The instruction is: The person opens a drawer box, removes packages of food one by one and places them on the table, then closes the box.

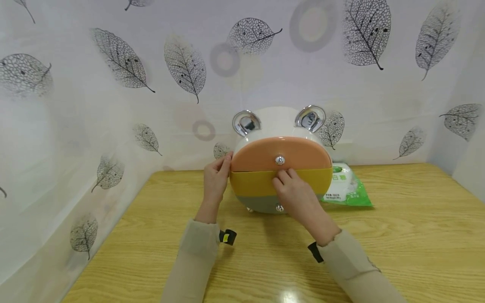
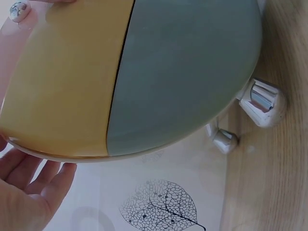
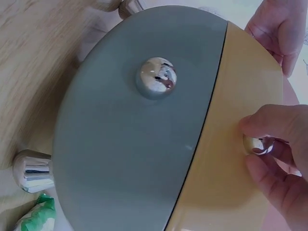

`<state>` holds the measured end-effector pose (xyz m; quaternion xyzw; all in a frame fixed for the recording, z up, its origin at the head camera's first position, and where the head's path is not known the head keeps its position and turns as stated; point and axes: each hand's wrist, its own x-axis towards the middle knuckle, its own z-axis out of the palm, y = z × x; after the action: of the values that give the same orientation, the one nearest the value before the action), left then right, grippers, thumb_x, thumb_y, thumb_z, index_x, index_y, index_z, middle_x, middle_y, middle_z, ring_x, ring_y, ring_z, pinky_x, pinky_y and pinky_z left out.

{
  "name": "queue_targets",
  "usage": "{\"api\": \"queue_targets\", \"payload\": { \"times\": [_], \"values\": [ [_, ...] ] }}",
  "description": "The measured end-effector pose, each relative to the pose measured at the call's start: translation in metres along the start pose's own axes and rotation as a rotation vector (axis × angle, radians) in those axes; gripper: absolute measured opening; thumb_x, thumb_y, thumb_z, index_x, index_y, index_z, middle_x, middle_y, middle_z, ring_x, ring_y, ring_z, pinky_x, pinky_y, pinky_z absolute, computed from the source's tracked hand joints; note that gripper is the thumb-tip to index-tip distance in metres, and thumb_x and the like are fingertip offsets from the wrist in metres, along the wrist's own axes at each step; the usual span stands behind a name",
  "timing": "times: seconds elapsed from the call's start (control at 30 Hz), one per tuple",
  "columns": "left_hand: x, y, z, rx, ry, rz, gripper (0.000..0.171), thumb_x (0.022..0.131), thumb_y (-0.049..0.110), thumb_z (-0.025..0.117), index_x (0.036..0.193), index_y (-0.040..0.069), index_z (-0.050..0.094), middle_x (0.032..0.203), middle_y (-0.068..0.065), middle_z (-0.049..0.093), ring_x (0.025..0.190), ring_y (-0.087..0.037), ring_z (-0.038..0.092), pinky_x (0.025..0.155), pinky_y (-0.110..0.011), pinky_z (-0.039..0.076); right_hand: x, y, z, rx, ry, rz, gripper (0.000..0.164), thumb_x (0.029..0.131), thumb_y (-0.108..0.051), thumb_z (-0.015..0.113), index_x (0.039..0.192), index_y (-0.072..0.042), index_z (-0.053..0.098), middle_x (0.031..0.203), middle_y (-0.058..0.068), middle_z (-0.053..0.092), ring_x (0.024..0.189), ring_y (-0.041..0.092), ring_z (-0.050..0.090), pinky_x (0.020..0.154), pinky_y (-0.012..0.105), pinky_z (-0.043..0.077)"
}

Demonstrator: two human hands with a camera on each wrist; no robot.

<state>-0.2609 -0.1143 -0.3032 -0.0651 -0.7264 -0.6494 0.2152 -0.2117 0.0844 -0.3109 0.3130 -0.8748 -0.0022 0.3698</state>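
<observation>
A white storage box with a rounded front and two chrome ears stands on the table. Its front has an orange drawer on top, a yellow drawer in the middle and a grey-green drawer at the bottom. With thumb and fingers, my right hand pinches the yellow drawer's chrome knob. My left hand rests against the box's left side, its fingers extended along the edge. A thin dark gap shows above the yellow drawer at its left; whether it is pulled out, I cannot tell.
Right of the box, partly behind it, lies a green and white plastic packet. The box stands on chrome feet on a wood-grain table. A leaf-patterned cloth hangs behind.
</observation>
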Motion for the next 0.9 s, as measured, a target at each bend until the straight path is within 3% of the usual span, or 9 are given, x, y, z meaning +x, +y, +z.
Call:
{"api": "queue_targets", "payload": {
  "times": [0.43, 0.63, 0.9],
  "values": [
    [0.001, -0.001, 0.000, -0.035, -0.002, 0.008, 0.026, 0.089, 0.020, 0.053, 0.101, 0.001, 0.066, 0.055, 0.001, 0.045, 0.054, -0.008, 0.040, 0.051, -0.020, 0.036, -0.006, -0.006, -0.009, -0.035, -0.011, -0.026, 0.011, 0.074, -0.003, 0.067, 0.080, 0.001, 0.058, 0.083, 0.012, 0.052, 0.069, 0.024, 0.043, 0.047, 0.027, 0.043],
    [0.000, 0.000, 0.000, -0.023, 0.005, -0.005, 0.026, 0.089, 0.020, 0.054, 0.101, 0.002, 0.067, 0.056, 0.002, 0.046, 0.054, -0.007, 0.040, 0.050, -0.019, 0.036, -0.013, -0.009, -0.013, -0.049, 0.011, -0.062, 0.014, 0.071, -0.004, 0.069, 0.079, 0.000, 0.058, 0.083, 0.013, 0.053, 0.068, 0.024, 0.045, 0.045, 0.027, 0.042],
    [0.001, 0.001, -0.001, -0.010, 0.014, -0.011, 0.027, 0.088, 0.024, 0.056, 0.100, 0.002, 0.067, 0.054, 0.002, 0.045, 0.053, -0.008, 0.040, 0.048, -0.020, 0.035, -0.021, -0.017, -0.028, -0.050, 0.000, -0.113, 0.013, 0.073, -0.001, 0.069, 0.078, 0.000, 0.056, 0.082, 0.013, 0.052, 0.067, 0.025, 0.043, 0.043, 0.027, 0.041]
  ]
}}
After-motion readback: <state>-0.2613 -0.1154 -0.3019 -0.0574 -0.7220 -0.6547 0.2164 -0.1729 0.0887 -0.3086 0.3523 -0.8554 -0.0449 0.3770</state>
